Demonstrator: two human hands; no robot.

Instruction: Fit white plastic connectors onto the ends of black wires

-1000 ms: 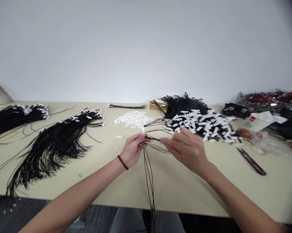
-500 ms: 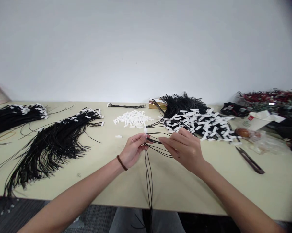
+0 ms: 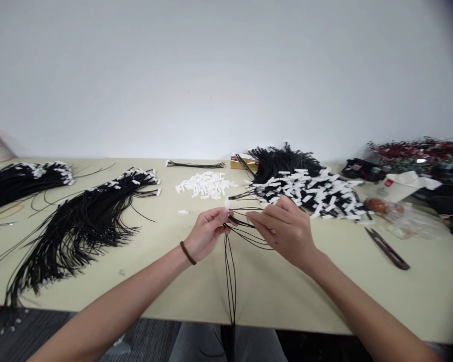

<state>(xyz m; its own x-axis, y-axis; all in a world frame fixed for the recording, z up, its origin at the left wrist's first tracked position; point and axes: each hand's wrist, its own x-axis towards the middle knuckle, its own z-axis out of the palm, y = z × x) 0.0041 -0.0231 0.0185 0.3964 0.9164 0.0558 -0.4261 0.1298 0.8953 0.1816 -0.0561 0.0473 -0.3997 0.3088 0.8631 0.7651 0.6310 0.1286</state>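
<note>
Between the thumb and fingers of my left hand (image 3: 207, 231) is a white connector (image 3: 227, 203) with black wires fanning out to the right. My right hand (image 3: 286, 229) pinches some of these black wires (image 3: 245, 234) a short way from the connector; its fingertips partly hide them. More thin black wires (image 3: 230, 281) hang from beneath my left hand over the table's front edge toward my lap. A heap of loose white connectors (image 3: 205, 184) lies just beyond my hands, and one single white connector (image 3: 183, 212) sits left of them.
Bundles of black wires with white connectors (image 3: 86, 221) cover the left side of the table (image 3: 305, 306). Another wire pile (image 3: 316, 193) is behind my right hand, beside a gold box (image 3: 244, 162). At right are thread snips (image 3: 387, 249), a paper cup (image 3: 399, 186) and a plastic bag (image 3: 415, 221).
Both hands stay nearly in place, still holding the connector and wires. The loose wires between them have shifted slightly, with the lower ones spreading a little to the right.
</note>
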